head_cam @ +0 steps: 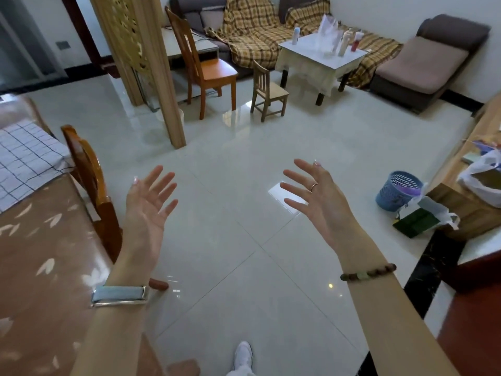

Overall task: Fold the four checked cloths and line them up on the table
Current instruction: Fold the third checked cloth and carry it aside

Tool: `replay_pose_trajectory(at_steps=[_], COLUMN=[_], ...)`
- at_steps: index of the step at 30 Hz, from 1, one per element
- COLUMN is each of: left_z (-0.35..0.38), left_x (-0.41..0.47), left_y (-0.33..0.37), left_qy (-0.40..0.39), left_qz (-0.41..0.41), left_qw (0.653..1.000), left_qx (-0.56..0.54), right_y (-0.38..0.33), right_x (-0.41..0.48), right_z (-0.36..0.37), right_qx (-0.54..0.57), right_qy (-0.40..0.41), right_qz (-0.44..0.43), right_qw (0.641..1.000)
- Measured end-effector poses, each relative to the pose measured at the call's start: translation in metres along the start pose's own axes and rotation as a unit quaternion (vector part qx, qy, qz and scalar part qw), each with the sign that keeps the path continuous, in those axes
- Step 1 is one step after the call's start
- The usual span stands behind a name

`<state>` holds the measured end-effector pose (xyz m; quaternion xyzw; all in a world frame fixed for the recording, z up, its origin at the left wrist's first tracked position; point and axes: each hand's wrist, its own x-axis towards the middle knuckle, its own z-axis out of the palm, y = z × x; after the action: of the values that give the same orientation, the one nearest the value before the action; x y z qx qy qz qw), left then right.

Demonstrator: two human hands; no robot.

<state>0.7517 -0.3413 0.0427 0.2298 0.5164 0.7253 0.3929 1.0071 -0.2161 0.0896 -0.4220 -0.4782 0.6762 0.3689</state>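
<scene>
Head view: left hand [147,202] and right hand [317,196] splayed, empty; checked cloth [24,158] on table [40,253] beyond chair [89,169].

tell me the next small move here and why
Probably turn left and reach toward the checked cloth on the table. The left hand and right hand are both open and hold nothing, raised over the floor, while the cloth lies at the view's left edge.

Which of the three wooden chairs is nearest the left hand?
The glossy chair at the table, right beside the left hand; the others stand across the room.
</scene>
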Motion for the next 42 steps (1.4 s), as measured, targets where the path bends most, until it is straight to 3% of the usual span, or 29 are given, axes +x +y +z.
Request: replay_pose_trajectory(at_steps=[15, 42], left_z=[-0.032, 0.002], left_x=[0.068, 0.254], left_y=[0.012, 0.030], left_qy=[0.083, 0.292], left_qz=[0.010, 0.083], left_qw=[0.996, 0.953], left_qx=[-0.001, 0.006], right_y=[-0.002, -0.046], right_x=[0.105, 0.389], right_z=[0.067, 0.158], right_qx=[-0.020, -0.039], right_qy=[-0.084, -0.281], right_qz=[0.034, 0.082], right_qw=[0.996, 0.955])
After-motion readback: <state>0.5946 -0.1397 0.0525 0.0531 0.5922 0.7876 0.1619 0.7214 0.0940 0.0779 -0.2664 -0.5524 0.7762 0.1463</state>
